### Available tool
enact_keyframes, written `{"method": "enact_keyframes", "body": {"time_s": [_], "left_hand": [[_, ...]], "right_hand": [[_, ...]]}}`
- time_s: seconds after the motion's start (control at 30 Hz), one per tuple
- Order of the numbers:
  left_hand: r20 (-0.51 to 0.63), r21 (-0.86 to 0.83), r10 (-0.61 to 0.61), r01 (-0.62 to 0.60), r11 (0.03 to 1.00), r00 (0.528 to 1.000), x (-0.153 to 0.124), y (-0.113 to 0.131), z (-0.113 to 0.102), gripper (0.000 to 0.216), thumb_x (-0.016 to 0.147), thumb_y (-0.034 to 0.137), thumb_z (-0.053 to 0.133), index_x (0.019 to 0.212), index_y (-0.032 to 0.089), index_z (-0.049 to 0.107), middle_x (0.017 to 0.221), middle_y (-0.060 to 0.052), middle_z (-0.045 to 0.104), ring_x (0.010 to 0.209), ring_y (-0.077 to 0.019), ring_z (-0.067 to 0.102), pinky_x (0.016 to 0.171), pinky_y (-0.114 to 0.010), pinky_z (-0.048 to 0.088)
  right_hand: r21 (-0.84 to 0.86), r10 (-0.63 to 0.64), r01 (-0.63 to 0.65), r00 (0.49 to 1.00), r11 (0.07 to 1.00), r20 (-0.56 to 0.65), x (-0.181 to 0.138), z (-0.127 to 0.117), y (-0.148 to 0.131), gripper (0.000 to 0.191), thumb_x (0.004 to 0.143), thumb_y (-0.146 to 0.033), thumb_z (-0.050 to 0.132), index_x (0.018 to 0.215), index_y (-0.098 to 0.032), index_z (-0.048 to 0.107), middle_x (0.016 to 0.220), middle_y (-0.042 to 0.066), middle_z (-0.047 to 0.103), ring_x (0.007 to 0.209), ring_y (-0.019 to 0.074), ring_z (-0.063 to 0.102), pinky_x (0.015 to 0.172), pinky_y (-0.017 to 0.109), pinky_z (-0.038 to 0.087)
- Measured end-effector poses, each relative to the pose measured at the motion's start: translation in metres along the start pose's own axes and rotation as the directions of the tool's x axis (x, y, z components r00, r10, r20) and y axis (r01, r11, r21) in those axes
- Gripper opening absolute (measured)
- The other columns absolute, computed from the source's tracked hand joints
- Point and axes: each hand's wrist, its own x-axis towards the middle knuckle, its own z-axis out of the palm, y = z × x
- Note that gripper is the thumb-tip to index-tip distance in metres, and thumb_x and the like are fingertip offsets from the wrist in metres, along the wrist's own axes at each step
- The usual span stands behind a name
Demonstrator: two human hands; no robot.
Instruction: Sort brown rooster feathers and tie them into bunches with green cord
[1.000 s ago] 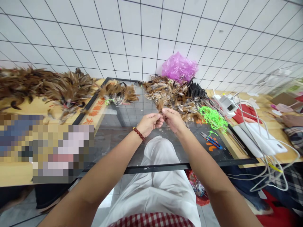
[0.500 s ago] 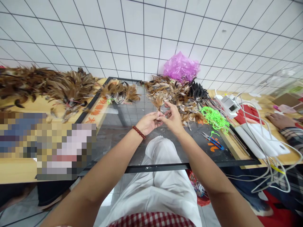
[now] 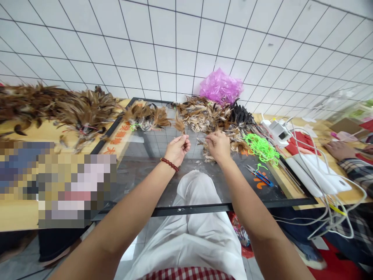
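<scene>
My left hand [image 3: 178, 150], with a dark red bead bracelet [image 3: 169, 165] at its wrist, is closed in a pinch above the glass top. A small brown feather bunch [image 3: 180, 125] stands up from its fingertips. To its right, my right hand [image 3: 219, 146] has its fingers pressed together at the near edge of a pile of brown feathers [image 3: 198, 118]; what they grip, if anything, cannot be made out. Beyond my left hand lies a tied clump of feathers [image 3: 148, 118] with green string on it.
Bright green string [image 3: 260, 148] and blue-handled snips [image 3: 259, 175] lie to the right. A pink plastic bag [image 3: 220, 86] sits behind the feathers. Cables [image 3: 329, 167] and a white device [image 3: 278, 132] are farther right, near another person's hand [image 3: 339, 149]. More feathers [image 3: 84, 111] cover the left table.
My hands were together at the feather bunch and are now apart. My right hand has moved right to the feather pile, while the left keeps the bunch.
</scene>
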Motion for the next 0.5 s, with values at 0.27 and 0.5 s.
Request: {"method": "enact_keyframes", "body": {"time_s": [0.27,0.5], "left_hand": [[0.018,0.034,0.015,-0.015,0.999,1.0,-0.001,-0.003,0.0,0.016,0.075,0.022,0.076,0.079,0.012,0.064,0.06,0.003,0.059,0.053,-0.0042,0.056,0.053,-0.015,0.044],[0.067,0.077,0.038,-0.043,0.996,0.997,0.003,-0.007,-0.003,0.018,0.074,0.024,0.076,0.079,0.012,0.064,0.062,0.001,0.061,0.054,-0.0056,0.057,0.055,-0.017,0.045]], "right_hand": [[-0.108,0.067,-0.068,0.998,0.992,-0.01,0.006,0.002,0.008,0.02,0.087,-0.026,0.053,0.088,-0.022,0.073,0.099,0.011,0.064,0.098,0.0265,0.051,0.084,0.041,0.036],[0.602,0.245,-0.129,0.963,0.788,-0.114,-0.004,-0.018,-0.032,0.04,0.079,-0.036,0.067,0.116,-0.021,0.059,0.112,0.009,0.057,0.087,0.0193,0.055,0.084,0.038,0.047]]}}
